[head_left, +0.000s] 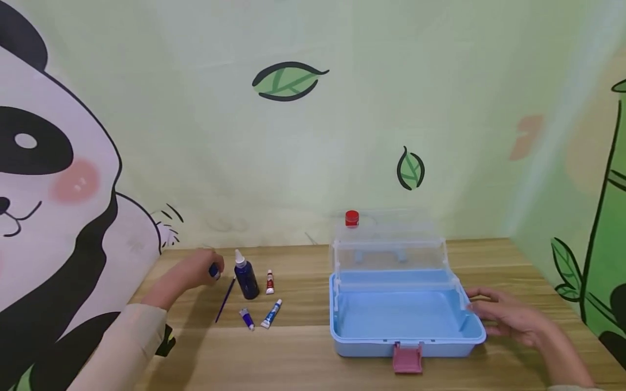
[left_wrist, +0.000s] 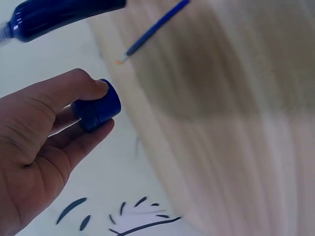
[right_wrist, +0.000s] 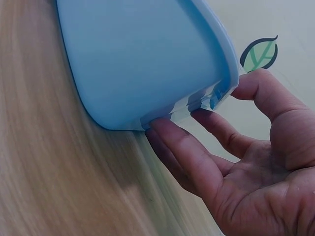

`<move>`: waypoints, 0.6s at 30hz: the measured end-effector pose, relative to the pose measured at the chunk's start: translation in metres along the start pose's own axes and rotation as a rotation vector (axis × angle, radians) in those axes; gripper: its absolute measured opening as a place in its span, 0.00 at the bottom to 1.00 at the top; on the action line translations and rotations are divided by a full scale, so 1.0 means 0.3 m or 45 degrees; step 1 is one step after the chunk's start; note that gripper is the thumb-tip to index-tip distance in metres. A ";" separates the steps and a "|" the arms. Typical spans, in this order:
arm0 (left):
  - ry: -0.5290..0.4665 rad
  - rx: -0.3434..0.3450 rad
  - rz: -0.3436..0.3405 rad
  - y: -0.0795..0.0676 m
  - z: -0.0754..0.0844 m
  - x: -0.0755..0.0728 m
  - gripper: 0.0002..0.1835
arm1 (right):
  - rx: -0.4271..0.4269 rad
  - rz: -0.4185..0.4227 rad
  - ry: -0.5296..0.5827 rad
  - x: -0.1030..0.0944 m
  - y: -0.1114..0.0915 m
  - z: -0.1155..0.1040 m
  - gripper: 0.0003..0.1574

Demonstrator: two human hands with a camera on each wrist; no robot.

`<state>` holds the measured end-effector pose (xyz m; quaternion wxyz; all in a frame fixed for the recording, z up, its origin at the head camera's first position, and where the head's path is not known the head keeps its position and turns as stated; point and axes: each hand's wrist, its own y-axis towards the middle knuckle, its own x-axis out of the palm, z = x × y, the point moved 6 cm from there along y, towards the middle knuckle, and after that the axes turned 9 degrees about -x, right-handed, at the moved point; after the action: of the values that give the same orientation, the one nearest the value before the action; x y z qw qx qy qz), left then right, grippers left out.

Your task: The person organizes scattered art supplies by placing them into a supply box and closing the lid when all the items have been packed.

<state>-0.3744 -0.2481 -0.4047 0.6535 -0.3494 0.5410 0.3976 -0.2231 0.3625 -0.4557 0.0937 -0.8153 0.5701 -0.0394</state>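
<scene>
My left hand (head_left: 198,267) pinches a small blue paint jar (left_wrist: 98,107) between thumb and fingers, above the left side of the table. Right beside it stand a dark blue bottle (head_left: 248,279) with a white nozzle and a thin blue paintbrush (head_left: 225,300) lying on the wood. At the right, my right hand (head_left: 513,320) touches the end wall of a light blue plastic box (head_left: 406,348). In the right wrist view its fingertips rest along the box's side and rim. The box's clear lid (head_left: 391,252) stands raised, and the pink latch (head_left: 407,359) hangs at the front.
Three paint tubes lie in the middle left: a red tube (head_left: 270,282), a light blue tube (head_left: 271,314) and a dark blue tube (head_left: 246,319). A red jar (head_left: 352,219) shows at the top of the lid. Behind the wooden table (head_left: 303,358) rises a printed wall (head_left: 220,136).
</scene>
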 end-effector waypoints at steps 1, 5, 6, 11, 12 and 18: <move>0.000 0.012 0.009 0.001 0.005 -0.015 0.11 | -0.003 -0.002 0.005 -0.001 0.000 0.000 0.21; 0.007 -0.004 0.031 0.003 0.022 -0.070 0.12 | -0.014 -0.019 0.019 -0.004 0.000 -0.002 0.20; 0.013 -0.003 0.036 0.002 0.030 -0.084 0.12 | -0.014 -0.022 0.021 -0.004 0.000 -0.001 0.20; 0.042 -0.004 0.049 0.001 0.068 -0.152 0.13 | -0.004 -0.024 0.025 -0.008 -0.003 0.001 0.19; 0.041 0.001 0.052 -0.001 0.073 -0.163 0.13 | 0.000 -0.022 0.024 -0.008 -0.004 0.002 0.20; 0.021 0.023 0.102 -0.018 0.104 -0.224 0.13 | 0.006 -0.013 0.029 -0.006 0.000 0.005 0.22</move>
<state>-0.3629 -0.2323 -0.3330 0.6358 -0.3249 0.5636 0.4155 -0.2234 0.3643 -0.4570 0.0888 -0.8174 0.5670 -0.0506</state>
